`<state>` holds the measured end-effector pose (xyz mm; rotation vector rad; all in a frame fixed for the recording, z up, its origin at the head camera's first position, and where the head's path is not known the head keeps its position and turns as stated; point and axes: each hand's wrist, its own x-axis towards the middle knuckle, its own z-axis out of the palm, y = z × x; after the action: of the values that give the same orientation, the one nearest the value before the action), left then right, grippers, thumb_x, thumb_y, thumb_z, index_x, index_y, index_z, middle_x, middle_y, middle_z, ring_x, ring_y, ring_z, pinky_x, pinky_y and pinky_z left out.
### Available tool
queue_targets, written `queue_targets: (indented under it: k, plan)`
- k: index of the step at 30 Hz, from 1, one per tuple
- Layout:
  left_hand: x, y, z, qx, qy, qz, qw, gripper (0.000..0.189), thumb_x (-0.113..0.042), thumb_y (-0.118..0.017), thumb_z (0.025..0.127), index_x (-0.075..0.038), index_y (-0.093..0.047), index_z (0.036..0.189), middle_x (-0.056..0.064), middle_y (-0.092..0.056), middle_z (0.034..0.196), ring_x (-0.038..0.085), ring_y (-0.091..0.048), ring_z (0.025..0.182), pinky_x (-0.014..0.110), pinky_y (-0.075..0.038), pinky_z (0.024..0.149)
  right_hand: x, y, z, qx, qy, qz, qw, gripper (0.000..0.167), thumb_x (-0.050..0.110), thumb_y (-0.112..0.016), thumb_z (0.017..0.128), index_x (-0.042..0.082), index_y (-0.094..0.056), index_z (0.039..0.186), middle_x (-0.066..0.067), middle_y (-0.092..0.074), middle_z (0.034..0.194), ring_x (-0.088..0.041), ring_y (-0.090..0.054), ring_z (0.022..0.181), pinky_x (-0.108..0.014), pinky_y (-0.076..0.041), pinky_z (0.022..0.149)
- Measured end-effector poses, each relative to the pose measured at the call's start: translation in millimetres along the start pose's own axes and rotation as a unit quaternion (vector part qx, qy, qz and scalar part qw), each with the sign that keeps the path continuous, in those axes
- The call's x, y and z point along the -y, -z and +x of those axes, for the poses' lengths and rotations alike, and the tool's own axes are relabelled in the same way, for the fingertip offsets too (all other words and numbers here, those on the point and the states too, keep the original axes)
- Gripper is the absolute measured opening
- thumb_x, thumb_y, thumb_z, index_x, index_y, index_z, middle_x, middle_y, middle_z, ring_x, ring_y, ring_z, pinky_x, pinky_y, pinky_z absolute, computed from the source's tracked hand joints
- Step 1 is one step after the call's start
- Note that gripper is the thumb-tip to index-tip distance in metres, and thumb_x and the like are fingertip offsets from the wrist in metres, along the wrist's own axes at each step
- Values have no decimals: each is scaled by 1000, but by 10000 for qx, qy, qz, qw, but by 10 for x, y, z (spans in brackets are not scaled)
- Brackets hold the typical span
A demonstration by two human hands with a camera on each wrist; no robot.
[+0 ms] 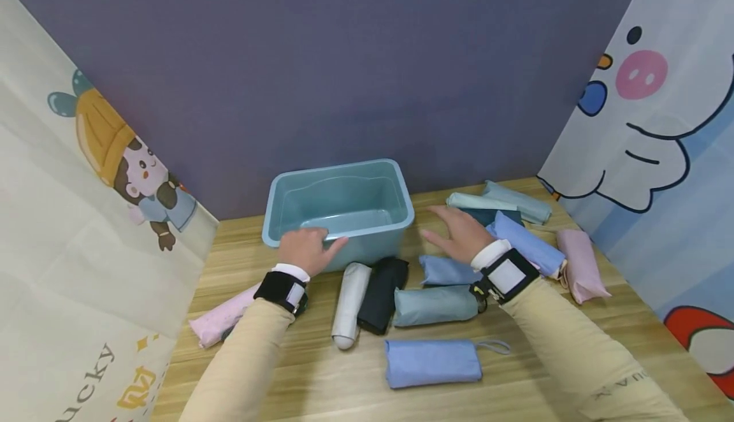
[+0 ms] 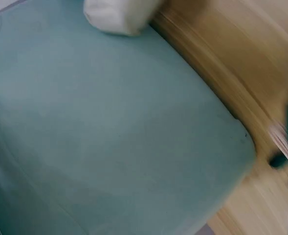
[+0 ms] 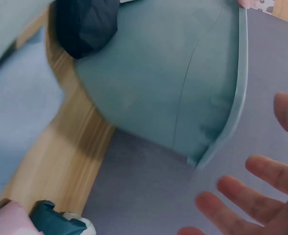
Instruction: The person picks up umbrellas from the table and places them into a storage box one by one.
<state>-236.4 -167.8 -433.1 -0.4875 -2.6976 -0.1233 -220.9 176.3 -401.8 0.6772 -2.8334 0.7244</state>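
A teal plastic bin (image 1: 369, 248) stands against the back panel; a light-coloured item lies partly visible inside. My left hand (image 1: 306, 248) grips its near rim, fingers over the edge and thumb outside; the left wrist view shows mostly the bin's wall (image 2: 119, 122). My right hand (image 1: 459, 234) hovers to the right of the bin, its fingers (image 3: 241, 196) spread and holding nothing. Below the bin lie a white folded umbrella (image 1: 351, 301), a black one (image 1: 381, 298) and a grey-green one (image 1: 436, 305). A blue folded umbrella (image 1: 432, 363) with a wrist loop lies nearest me.
Several more folded umbrellas lie at the right, among them a blue one (image 1: 527, 243), a pink one (image 1: 580, 264) and a pale green one (image 1: 482, 201). Another pink umbrella (image 1: 220, 317) is partly behind my left forearm. Printed curtains (image 1: 654, 148) flank the wooden table (image 1: 321, 387).
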Motion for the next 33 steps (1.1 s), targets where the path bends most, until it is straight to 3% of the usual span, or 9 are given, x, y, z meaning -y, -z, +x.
queue_targets:
  k: [6, 11, 17, 21, 25, 30, 33]
  plan:
    - [-303, -69, 158, -6, -117, -34, 9999, 61, -70, -47, 87, -18, -43, 55, -1, -39, 47, 16, -39, 40, 34, -26, 35, 27, -100, 258, -325, 457, -352, 9978, 57, 47, -62, 91, 7, -57, 132, -23, -47, 137, -42, -42, 127, -57, -35, 103]
    - [-541, -105, 261, 34, -143, 119, 9998, 60, -71, -45, 87, -18, -54, 59, -1, -45, 48, 17, -45, 42, 33, -31, 36, -25, -183, 354, -36, 783, -732, 9942, 53, 53, -60, 90, 15, -63, 127, -17, -51, 137, -40, -35, 134, -66, -25, 105]
    - [-705, -136, 319, -129, -202, 149, 9996, 60, -70, -44, 88, -18, -49, 57, -2, -40, 46, 16, -40, 40, 32, -29, 36, -139, -241, 361, 321, 615, -966, 9929, 42, 50, -53, 94, 21, -68, 120, -5, -66, 119, -31, -56, 115, -71, -16, 104]
    - [-633, -106, 306, 191, -549, -165, 9982, 55, -63, -44, 93, -17, -48, 63, -1, -43, 52, 17, -44, 44, 33, -32, 38, -177, -253, 360, 463, 579, -1000, 9922, 40, 48, -50, 96, 21, -68, 118, -3, -69, 113, -30, -61, 108, -72, -13, 105]
    - [-420, -36, 262, 534, -706, -171, 9959, 48, -58, -48, 94, -16, -52, 70, 1, -48, 56, 20, -52, 51, 37, -40, 44, -180, -245, 350, 589, 558, -1054, 9911, 41, 51, -46, 97, 23, -67, 120, -1, -69, 114, -30, -61, 108, -71, -12, 105]
    - [-189, -26, 185, 300, -863, -98, 9958, 50, -55, -56, 91, -16, -45, 61, -1, -41, 50, 20, -49, 50, 36, -42, 50, -174, -221, 315, 533, 491, -1067, 9916, 37, 48, -49, 97, 25, -67, 118, 0, -70, 110, -28, -63, 104, -70, -12, 106]
    - [-161, -63, 148, 109, -1063, -136, 9942, 51, -54, -56, 91, -17, -39, 60, -4, -35, 49, 17, -44, 46, 34, -38, 46, -177, -219, 279, 517, 545, -1097, 9911, 37, 49, -48, 97, 25, -68, 116, -1, -71, 106, -28, -64, 100, -71, -13, 105]
